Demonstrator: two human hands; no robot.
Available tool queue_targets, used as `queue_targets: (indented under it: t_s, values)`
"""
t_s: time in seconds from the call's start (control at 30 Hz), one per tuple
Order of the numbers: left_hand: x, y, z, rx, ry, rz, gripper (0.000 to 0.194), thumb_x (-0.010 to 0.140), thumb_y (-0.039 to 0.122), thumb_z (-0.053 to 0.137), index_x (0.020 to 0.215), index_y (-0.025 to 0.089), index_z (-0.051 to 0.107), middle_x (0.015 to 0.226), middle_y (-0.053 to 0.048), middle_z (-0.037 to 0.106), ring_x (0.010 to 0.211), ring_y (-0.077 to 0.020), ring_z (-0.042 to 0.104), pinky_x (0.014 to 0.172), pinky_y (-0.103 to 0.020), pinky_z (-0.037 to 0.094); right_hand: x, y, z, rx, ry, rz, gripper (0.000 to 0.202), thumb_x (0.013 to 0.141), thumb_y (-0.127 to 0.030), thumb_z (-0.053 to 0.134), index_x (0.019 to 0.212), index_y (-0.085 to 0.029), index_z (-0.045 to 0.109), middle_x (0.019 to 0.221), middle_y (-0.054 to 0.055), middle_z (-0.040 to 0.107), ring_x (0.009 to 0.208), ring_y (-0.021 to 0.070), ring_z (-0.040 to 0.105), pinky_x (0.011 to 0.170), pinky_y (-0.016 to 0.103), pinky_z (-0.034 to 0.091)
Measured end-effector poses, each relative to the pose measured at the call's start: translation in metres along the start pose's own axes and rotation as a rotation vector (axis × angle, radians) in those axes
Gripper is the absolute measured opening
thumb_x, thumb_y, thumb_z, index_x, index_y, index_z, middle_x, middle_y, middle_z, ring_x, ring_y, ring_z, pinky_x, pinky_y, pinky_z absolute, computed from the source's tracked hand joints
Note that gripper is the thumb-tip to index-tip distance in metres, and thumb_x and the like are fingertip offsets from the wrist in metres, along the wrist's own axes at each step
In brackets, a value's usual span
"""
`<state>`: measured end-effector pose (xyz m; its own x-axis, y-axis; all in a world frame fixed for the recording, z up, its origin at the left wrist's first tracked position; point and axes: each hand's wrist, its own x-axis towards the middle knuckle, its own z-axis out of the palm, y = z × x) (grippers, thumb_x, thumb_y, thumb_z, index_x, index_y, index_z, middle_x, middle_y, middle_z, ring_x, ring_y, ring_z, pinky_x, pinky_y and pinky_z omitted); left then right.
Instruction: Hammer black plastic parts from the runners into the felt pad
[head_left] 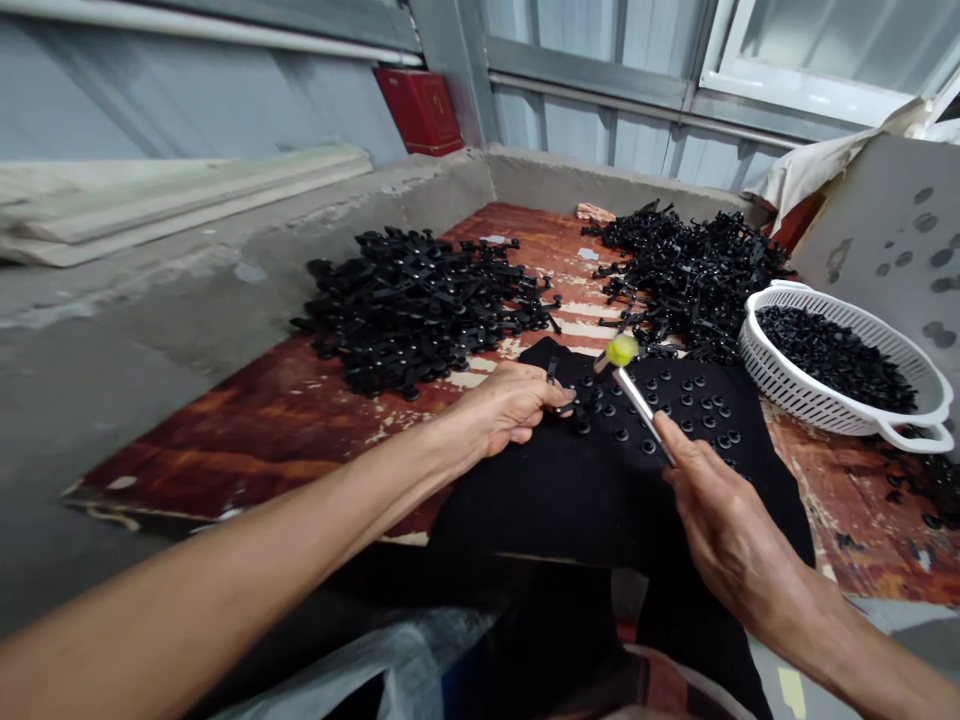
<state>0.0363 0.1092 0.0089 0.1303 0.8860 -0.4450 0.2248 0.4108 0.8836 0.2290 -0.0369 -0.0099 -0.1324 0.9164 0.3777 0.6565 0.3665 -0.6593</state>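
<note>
My left hand (521, 405) pinches a small black part (553, 368) at the left edge of a black cloth (555, 510). My right hand (712, 490) is closed round the handle of a small hammer (634, 395), whose yellow-green head end (622, 349) is raised just right of my left fingertips. Several round black pieces (686, 399) are spread on the cloth under and beyond the hammer. The underside of the part in my left fingers is hidden.
A pile of black parts (420, 300) lies at the back left of the reddish table (247, 430), another pile (690, 270) at the back right. A white basket (825, 415) of small black pieces stands right. Concrete ledges border the table.
</note>
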Motion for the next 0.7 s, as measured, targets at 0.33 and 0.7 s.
queue_targets:
  t_s: [0.33, 0.7]
  values:
    - [0.002, -0.005, -0.001, 0.009, -0.017, 0.015, 0.035, 0.061, 0.02, 0.079, 0.055, 0.019, 0.044, 0.038, 0.011, 0.032, 0.032, -0.0018, 0.019, 0.034, -0.017, 0.01, -0.001, -0.011, -0.004, -0.023, -0.028, 0.019, 0.064, 0.09, -0.01, 0.044, 0.15, -0.031, 0.038, 0.099, 0.01, 0.07, 0.079, 0.0259, 0.07, 0.064, 0.039, 0.063]
    - [-0.002, 0.0, -0.004, 0.154, -0.062, 0.065, 0.03, 0.063, 0.03, 0.075, 0.059, 0.017, 0.048, 0.056, 0.003, 0.055, 0.04, -0.0039, 0.031, 0.036, -0.017, 0.02, -0.003, -0.014, -0.007, 0.006, 0.015, 0.009, 0.06, 0.092, -0.015, 0.045, 0.149, -0.031, 0.04, 0.121, 0.008, 0.068, 0.112, 0.0277, 0.064, 0.092, 0.045, 0.057]
